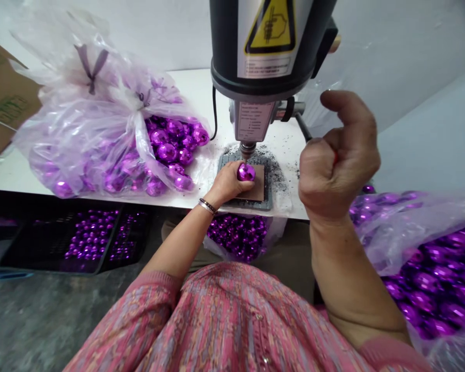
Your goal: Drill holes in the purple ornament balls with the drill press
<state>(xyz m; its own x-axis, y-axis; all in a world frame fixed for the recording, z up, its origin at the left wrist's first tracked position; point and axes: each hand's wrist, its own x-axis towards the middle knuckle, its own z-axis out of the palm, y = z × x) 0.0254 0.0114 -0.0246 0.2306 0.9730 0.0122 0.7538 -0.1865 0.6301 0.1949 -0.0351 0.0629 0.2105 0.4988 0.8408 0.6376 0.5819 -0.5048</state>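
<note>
My left hand (229,182) is closed around a shiny purple faceted ball (246,173), pressing it on a brown board (258,187). Right above the ball is the chuck (248,150) of a drill press (251,114); whether the bit touches the ball I cannot make out. On the right, my right hand (335,155) is wrapped round the end of the press's feed lever (304,128), its index finger crooked upward. The board lies on the grey base plate (268,199) of the press.
Dark shavings (281,173) litter the white table (191,82) round the base. Clear plastic bags (81,129) of purple balls stand at the left. More balls fill a bag (434,279) at the right, a bag (238,237) below the table edge and black crates (34,243).
</note>
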